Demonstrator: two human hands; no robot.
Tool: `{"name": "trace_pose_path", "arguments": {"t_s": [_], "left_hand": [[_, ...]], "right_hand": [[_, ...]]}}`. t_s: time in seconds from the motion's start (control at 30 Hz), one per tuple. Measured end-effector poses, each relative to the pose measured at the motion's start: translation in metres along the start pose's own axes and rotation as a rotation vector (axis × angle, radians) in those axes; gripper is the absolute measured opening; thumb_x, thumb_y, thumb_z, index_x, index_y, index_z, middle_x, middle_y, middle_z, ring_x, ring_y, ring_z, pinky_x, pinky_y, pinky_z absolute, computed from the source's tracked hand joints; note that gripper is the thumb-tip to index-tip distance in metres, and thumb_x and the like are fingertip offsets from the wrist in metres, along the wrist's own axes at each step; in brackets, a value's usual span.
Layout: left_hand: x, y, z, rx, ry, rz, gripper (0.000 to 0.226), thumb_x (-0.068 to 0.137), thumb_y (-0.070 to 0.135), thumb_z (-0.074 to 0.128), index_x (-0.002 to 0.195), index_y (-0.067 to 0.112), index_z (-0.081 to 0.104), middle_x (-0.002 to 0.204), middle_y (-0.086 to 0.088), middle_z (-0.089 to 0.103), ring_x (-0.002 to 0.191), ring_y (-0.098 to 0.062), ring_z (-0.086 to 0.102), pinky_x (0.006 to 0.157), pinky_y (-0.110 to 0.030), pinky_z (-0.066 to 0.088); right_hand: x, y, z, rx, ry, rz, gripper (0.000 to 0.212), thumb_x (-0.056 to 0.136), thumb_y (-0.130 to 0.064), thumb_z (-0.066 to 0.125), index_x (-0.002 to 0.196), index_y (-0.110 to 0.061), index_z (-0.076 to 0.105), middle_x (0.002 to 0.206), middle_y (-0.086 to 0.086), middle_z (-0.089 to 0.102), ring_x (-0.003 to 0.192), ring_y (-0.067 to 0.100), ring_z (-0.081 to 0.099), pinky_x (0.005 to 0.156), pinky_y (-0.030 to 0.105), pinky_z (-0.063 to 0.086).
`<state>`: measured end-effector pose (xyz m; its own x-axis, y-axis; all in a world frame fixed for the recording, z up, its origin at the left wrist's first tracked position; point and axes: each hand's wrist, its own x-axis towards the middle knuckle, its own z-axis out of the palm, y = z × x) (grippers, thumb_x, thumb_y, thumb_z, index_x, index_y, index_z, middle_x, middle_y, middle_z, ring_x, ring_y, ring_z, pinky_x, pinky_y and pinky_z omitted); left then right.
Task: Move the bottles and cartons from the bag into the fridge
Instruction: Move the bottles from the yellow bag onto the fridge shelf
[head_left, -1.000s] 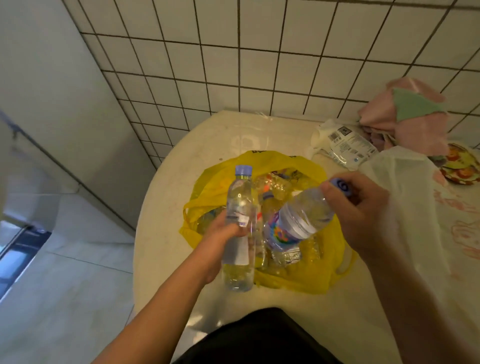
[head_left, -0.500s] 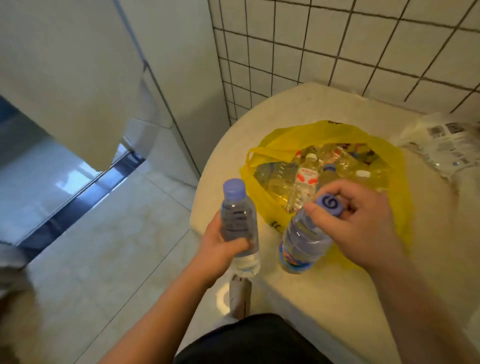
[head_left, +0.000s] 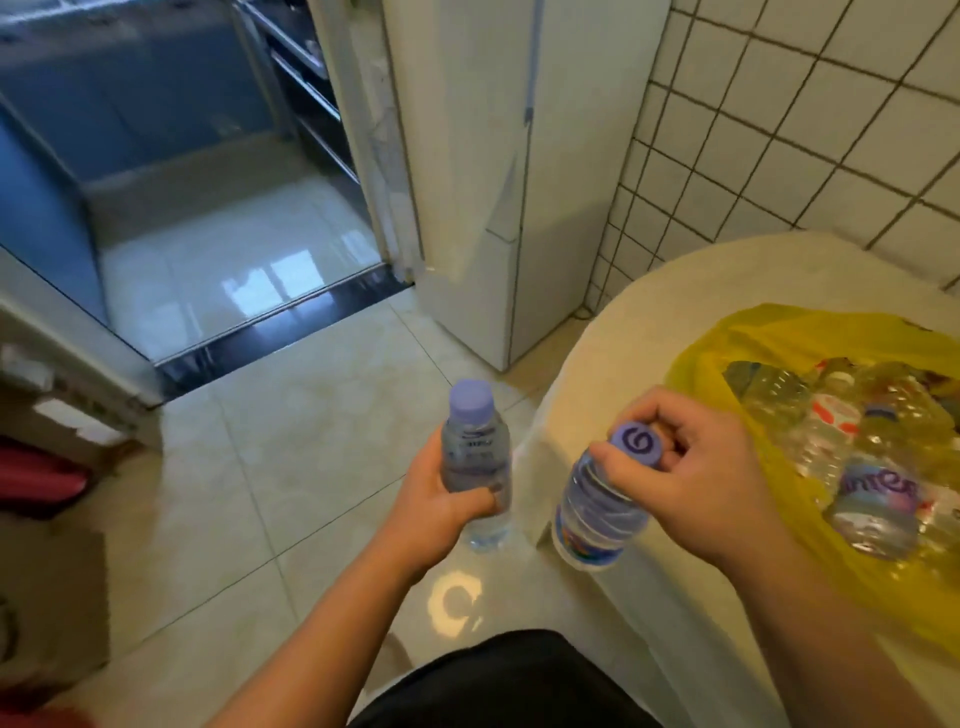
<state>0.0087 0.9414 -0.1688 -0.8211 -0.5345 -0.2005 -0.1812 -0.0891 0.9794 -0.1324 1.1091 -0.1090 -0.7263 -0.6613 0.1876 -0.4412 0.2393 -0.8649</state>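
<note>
Left hand (head_left: 441, 506) grips the first bottle (head_left: 475, 457) round its middle; right hand (head_left: 696, 478) pinches the second bottle (head_left: 597, 504) by its cap, bag (head_left: 727, 358) at 3 o'clock. Safer to take it by the body before walking to what I take for the fridge (head_left: 467, 182) at 12 o'clock

At lower centre of the frame the left hand (head_left: 436, 499) holds a bottle (head_left: 475, 457) upright over the floor (head_left: 285, 441), just left of the table (head_left: 649, 322). To its right the right hand (head_left: 696, 478) grips a second bottle (head_left: 597, 514) by the cap, at the table's edge. The bag (head_left: 779, 338) lies on the table at right, with more bottles (head_left: 872, 499) in it. The fridge (head_left: 467, 156) stands at upper centre, between a doorway (head_left: 208, 234) at upper left and the wall (head_left: 805, 130) at upper right.
</note>
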Motion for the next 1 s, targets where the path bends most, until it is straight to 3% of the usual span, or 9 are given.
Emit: {"name": "trace_pose_path", "arguments": {"t_s": [0.1, 0.23, 0.33, 0.4, 0.5, 0.73, 0.83, 0.93, 1.0], "left_hand": [[-0.008, -0.005, -0.076, 0.008, 0.084, 0.015, 0.048, 0.061, 0.003, 0.063, 0.106, 0.018, 0.058, 0.092, -0.002, 0.067, 0.082, -0.006, 0.066, 0.075, -0.023, 0.056], [-0.024, -0.011, -0.181, 0.041, 0.187, 0.022, 0.046, 0.062, 0.003, 0.062, 0.106, 0.015, 0.056, 0.091, -0.004, 0.064, 0.079, -0.006, 0.064, 0.073, -0.025, 0.054], [-0.041, -0.02, -0.251, 0.047, 0.307, 0.019, 0.046, 0.062, 0.003, 0.064, 0.106, 0.016, 0.056, 0.093, -0.01, 0.064, 0.082, -0.017, 0.064, 0.074, -0.03, 0.053], [-0.052, -0.025, -0.286, 0.035, 0.39, 0.015, 0.046, 0.063, 0.003, 0.064, 0.107, 0.014, 0.057, 0.093, -0.011, 0.063, 0.081, -0.015, 0.063, 0.073, -0.027, 0.053], [-0.059, -0.033, -0.328, 0.013, 0.502, 0.007, 0.046, 0.063, 0.001, 0.063, 0.108, 0.009, 0.057, 0.084, 0.002, 0.062, 0.075, -0.006, 0.061, 0.067, -0.021, 0.051], [-0.035, -0.04, -0.399, 0.021, 0.661, -0.026, 0.043, 0.062, 0.004, 0.063, 0.104, 0.012, 0.056, 0.085, 0.001, 0.059, 0.073, -0.004, 0.058, 0.066, -0.02, 0.05], [0.001, -0.037, -0.431, 0.035, 0.686, -0.035, 0.036, 0.065, 0.003, 0.064, 0.097, 0.017, 0.056, 0.081, 0.004, 0.059, 0.072, -0.005, 0.059, 0.066, -0.021, 0.051], [0.049, -0.027, -0.463, 0.065, 0.687, -0.03, 0.023, 0.07, 0.013, 0.066, 0.088, 0.019, 0.053, 0.075, 0.009, 0.057, 0.068, -0.006, 0.055, 0.065, -0.025, 0.05], [0.084, -0.016, -0.483, 0.085, 0.699, -0.06, 0.039, 0.066, 0.017, 0.07, 0.101, 0.025, 0.055, 0.087, 0.012, 0.062, 0.078, -0.003, 0.06, 0.072, -0.022, 0.052]], "right_hand": [[0.02, -0.029, 0.068, 0.005, -0.097, -0.051, 0.027, 0.066, -0.045, 0.074, 0.073, -0.024, 0.06, 0.067, -0.003, 0.062, 0.057, 0.011, 0.057, 0.051, 0.019, 0.047], [0.046, -0.068, 0.164, 0.057, -0.205, -0.096, 0.027, 0.07, -0.026, 0.085, 0.07, -0.022, 0.058, 0.059, -0.006, 0.057, 0.049, 0.006, 0.049, 0.049, 0.015, 0.039], [0.064, -0.099, 0.23, 0.098, -0.29, -0.143, 0.023, 0.069, -0.038, 0.078, 0.072, -0.025, 0.058, 0.062, -0.002, 0.058, 0.051, 0.009, 0.049, 0.049, 0.019, 0.041], [0.075, -0.117, 0.268, 0.133, -0.335, -0.162, 0.024, 0.066, -0.045, 0.071, 0.072, -0.026, 0.059, 0.065, 0.001, 0.06, 0.053, 0.016, 0.052, 0.049, 0.026, 0.045], [0.093, -0.139, 0.317, 0.16, -0.417, -0.2, 0.025, 0.067, -0.047, 0.07, 0.072, -0.025, 0.06, 0.067, 0.003, 0.061, 0.057, 0.024, 0.056, 0.051, 0.037, 0.049], [0.159, -0.161, 0.405, 0.201, -0.586, -0.238, 0.023, 0.069, -0.04, 0.077, 0.071, -0.025, 0.059, 0.066, -0.004, 0.061, 0.054, 0.008, 0.055, 0.051, 0.018, 0.045], [0.201, -0.164, 0.438, 0.172, -0.625, -0.259, 0.022, 0.074, -0.024, 0.082, 0.072, -0.022, 0.06, 0.065, -0.006, 0.062, 0.055, 0.008, 0.057, 0.052, 0.016, 0.044], [0.252, -0.168, 0.468, 0.157, -0.643, -0.273, 0.019, 0.073, -0.028, 0.079, 0.075, -0.021, 0.061, 0.068, -0.006, 0.063, 0.059, 0.01, 0.061, 0.053, 0.022, 0.052], [0.29, -0.171, 0.485, 0.147, -0.646, -0.283, 0.02, 0.073, -0.029, 0.08, 0.076, -0.022, 0.061, 0.069, -0.008, 0.064, 0.062, 0.009, 0.062, 0.054, 0.021, 0.052]]}}
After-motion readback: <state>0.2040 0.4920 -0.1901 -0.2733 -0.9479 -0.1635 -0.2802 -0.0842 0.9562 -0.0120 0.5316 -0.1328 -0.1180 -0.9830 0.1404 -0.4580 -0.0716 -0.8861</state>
